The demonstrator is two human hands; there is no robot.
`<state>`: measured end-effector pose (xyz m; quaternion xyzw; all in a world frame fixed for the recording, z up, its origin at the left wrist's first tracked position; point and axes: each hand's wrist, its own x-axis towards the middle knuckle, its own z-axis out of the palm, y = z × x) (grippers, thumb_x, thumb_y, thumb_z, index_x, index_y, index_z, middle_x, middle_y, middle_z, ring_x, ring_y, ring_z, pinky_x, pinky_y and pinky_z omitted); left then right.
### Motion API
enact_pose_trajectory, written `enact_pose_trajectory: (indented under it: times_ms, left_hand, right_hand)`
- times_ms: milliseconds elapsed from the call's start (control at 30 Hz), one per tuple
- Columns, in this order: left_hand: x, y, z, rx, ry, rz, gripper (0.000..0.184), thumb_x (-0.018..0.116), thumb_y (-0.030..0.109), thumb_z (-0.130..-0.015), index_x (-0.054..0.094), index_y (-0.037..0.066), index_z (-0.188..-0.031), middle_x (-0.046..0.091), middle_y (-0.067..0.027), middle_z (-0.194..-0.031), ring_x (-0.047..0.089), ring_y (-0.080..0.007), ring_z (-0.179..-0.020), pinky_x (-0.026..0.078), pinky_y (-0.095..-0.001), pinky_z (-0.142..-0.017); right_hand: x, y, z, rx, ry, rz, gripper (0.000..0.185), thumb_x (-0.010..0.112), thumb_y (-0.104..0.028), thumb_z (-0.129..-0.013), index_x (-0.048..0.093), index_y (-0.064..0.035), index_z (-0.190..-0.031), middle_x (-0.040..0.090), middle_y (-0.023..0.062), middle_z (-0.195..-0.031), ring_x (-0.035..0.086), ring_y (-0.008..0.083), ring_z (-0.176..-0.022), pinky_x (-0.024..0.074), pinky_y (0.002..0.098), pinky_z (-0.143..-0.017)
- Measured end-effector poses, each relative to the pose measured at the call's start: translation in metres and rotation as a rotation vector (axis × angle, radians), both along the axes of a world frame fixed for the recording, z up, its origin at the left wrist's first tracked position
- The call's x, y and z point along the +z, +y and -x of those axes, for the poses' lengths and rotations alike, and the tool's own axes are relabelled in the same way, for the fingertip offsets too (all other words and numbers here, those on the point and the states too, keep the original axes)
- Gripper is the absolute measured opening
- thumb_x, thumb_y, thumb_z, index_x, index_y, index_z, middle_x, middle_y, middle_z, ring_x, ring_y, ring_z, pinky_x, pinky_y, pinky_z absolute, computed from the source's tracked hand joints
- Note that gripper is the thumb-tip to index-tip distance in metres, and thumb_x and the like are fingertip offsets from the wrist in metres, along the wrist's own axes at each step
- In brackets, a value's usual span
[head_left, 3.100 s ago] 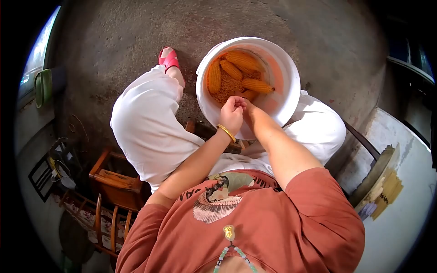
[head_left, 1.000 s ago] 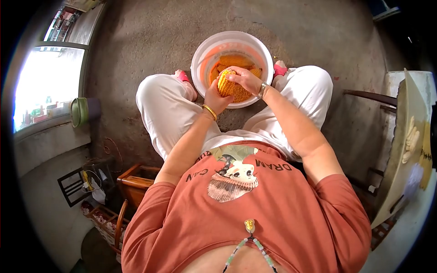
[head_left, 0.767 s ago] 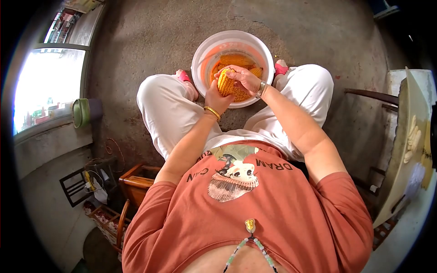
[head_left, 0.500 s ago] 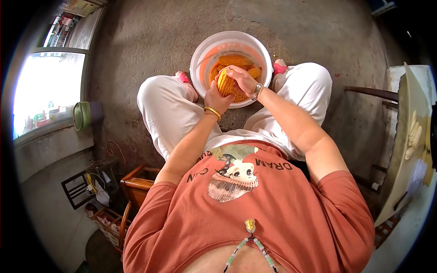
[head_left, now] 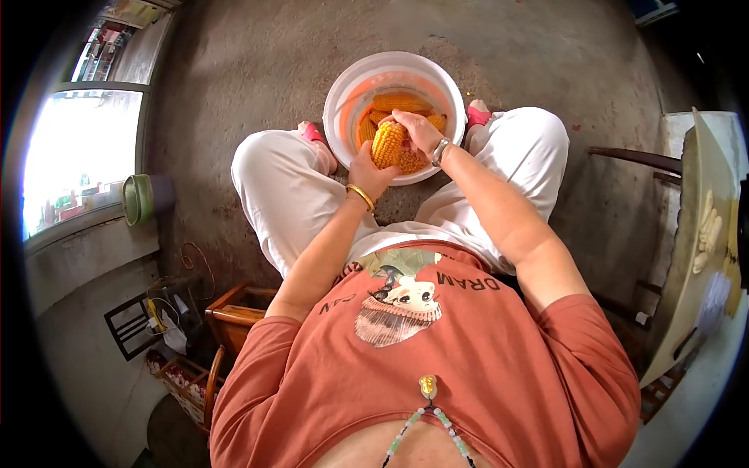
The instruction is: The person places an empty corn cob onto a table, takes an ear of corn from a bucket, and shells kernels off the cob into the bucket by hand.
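Note:
An ear of corn (head_left: 388, 145), orange-yellow and tilted, is held between my two hands over a white bucket (head_left: 337, 105). My left hand (head_left: 370, 171) wraps its lower end, a gold bangle on the wrist. From the right, my right hand (head_left: 420, 132) curls round the upper part, its fingers closed against the kernels. More corn cobs (head_left: 400, 102) lie inside the bucket, and loose kernels (head_left: 411, 161) show below my right hand. The bucket stands on the floor between my feet. My palms hide part of the ear.
A wooden stool (head_left: 234, 316) and a basket (head_left: 187, 382) stand at the lower left. A green container (head_left: 139, 200) hangs near the bright window. On the right is a table (head_left: 686, 257) with pale items on it. Concrete floor (head_left: 257, 62) surrounds the bucket.
The ear of corn has shifted slightly to the right and stands a little more upright. My right hand has moved slightly along its side; both hands still hold it.

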<state>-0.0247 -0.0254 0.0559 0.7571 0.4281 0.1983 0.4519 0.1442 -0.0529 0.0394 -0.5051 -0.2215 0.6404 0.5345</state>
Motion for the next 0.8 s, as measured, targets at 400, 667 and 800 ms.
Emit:
enact_pose_trajectory:
  times_ms: [400, 667, 800]
  left_hand:
    - [0.004, -0.002, -0.005, 0.047, 0.186, -0.126, 0.045, 0.072, 0.024, -0.067, 0.052, 0.003, -0.101, 0.063, -0.0215, -0.088, 0.062, -0.0382, -0.084, 0.05, -0.0429, -0.072]
    - [0.006, -0.005, -0.006, 0.027, 0.237, -0.165, 0.052, 0.073, 0.025, -0.065, 0.051, 0.003, -0.107, 0.063, -0.022, -0.091, 0.061, -0.0391, -0.087, 0.05, -0.0436, -0.074]
    - [0.001, 0.001, -0.002, -0.043, 0.022, -0.081, 0.049, 0.073, 0.021, -0.065, 0.051, 0.001, -0.105, 0.065, -0.0184, -0.09, 0.064, -0.032, -0.083, 0.051, -0.0387, -0.073]
  right_hand:
    - [-0.008, 0.005, 0.003, 0.065, 0.18, -0.024, 0.023, 0.051, -0.026, -0.09, 0.06, -0.0083, -0.101, 0.061, 0.0015, -0.098, 0.058, 0.0108, -0.09, 0.049, 0.0287, -0.08]
    - [-0.035, 0.007, 0.006, -0.055, 0.175, -0.158, 0.026, 0.043, -0.022, -0.094, 0.06, -0.0045, -0.102, 0.063, 0.0058, -0.099, 0.059, 0.013, -0.092, 0.0476, 0.0298, -0.082]
    - [-0.028, 0.008, 0.004, -0.046, 0.245, -0.014, 0.036, 0.038, -0.029, -0.098, 0.062, -0.0025, -0.104, 0.065, 0.0093, -0.103, 0.06, 0.0157, -0.095, 0.0464, 0.0322, -0.089]
